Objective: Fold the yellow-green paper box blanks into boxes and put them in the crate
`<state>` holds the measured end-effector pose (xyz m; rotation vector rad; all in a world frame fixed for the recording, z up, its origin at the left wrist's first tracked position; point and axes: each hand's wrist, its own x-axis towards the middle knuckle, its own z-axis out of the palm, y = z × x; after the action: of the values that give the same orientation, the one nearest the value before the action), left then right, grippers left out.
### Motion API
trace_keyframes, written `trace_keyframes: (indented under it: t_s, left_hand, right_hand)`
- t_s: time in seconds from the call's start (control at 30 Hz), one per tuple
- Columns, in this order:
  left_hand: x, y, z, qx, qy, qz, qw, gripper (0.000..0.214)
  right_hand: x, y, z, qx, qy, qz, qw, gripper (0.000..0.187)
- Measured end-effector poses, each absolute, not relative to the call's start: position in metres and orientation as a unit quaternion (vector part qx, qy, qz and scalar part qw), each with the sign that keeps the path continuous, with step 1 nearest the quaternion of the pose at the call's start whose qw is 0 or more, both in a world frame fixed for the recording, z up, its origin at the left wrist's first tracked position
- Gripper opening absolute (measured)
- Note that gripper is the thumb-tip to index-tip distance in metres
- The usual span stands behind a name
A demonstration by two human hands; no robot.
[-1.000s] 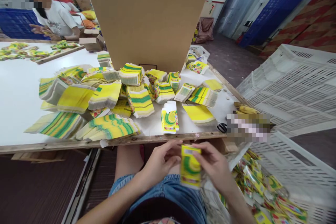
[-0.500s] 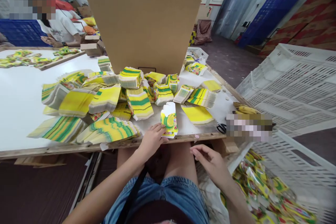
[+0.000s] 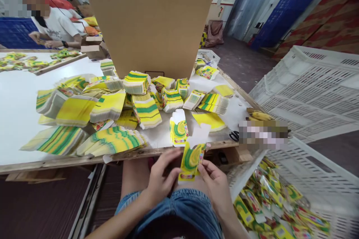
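A flat, unfolded yellow-and-green carton (image 3: pixel 193 158) with white flaps at its top is held up over my lap, just in front of the table edge. My right hand (image 3: pixel 214 181) pinches its right edge between thumb and fingers. My left hand (image 3: pixel 164 173) is at its left edge, thumb and fingers apart, fingertips close to the card; whether they touch it is unclear. Beyond the hands, another flat carton (image 3: pixel 178 130) of the same print lies on the table. Fanned stacks of cartons (image 3: pixel 147 110) spread behind and to the left of it.
A tall cardboard sheet (image 3: pixel 148 18) stands at the back of the table (image 3: pixel 17 119). Scissors (image 3: pixel 234 135) and bananas (image 3: pixel 259 115) are near the right edge. A white crate (image 3: pixel 316 164) with filled packs stands at lower right. At far left, a co-worker (image 3: pixel 60 26) sits.
My right hand now holds a carton over my lap. My left hand has left the carton on the table and moved down beside the held one. The view has shifted slightly.
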<state>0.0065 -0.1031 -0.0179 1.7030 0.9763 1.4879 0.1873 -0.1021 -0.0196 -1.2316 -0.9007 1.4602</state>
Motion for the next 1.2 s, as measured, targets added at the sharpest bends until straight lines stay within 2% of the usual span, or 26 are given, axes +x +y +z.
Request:
trace_keyframes:
  t_s: [0.07, 0.13, 0.23, 0.4, 0.6, 0.77, 0.97, 1.1, 1.2]
  left_hand:
    - [0.010, -0.098, -0.010, 0.509, 0.385, 0.571, 0.517, 0.040]
    - [0.011, -0.093, -0.004, 0.417, 0.338, 0.532, 0.655, 0.044]
    - [0.009, -0.093, 0.002, 0.358, 0.304, 0.496, 0.730, 0.045]
    - [0.004, -0.098, 0.005, 0.350, 0.334, 0.511, 0.711, 0.038]
    - [0.011, -0.098, 0.006, 0.411, 0.373, 0.529, 0.642, 0.036]
    - [0.019, -0.101, 0.003, 0.418, 0.413, 0.519, 0.621, 0.040]
    - [0.018, -0.101, -0.008, 0.415, 0.451, 0.525, 0.590, 0.035]
    - [0.013, -0.099, -0.012, 0.428, 0.441, 0.516, 0.596, 0.032]
    - [0.006, -0.101, -0.010, 0.436, 0.411, 0.505, 0.622, 0.052]
  right_hand:
    - [0.182, -0.105, -0.022, -0.482, -0.380, 0.625, 0.483, 0.033]
    - [0.175, -0.105, -0.024, -0.460, -0.377, 0.643, 0.483, 0.032]
    - [0.166, -0.105, -0.024, -0.453, -0.388, 0.646, 0.476, 0.029]
    - [0.165, -0.106, -0.012, -0.483, -0.442, 0.601, 0.459, 0.030]
    - [0.163, -0.109, -0.008, -0.510, -0.481, 0.566, 0.435, 0.041]
    - [0.163, -0.108, -0.018, -0.518, -0.449, 0.578, 0.443, 0.032]
    - [0.162, -0.107, -0.022, -0.543, -0.488, 0.523, 0.441, 0.032]
    - [0.159, -0.106, -0.016, -0.514, -0.502, 0.511, 0.471, 0.029]
    - [0.160, -0.104, -0.008, -0.489, -0.508, 0.512, 0.491, 0.037]
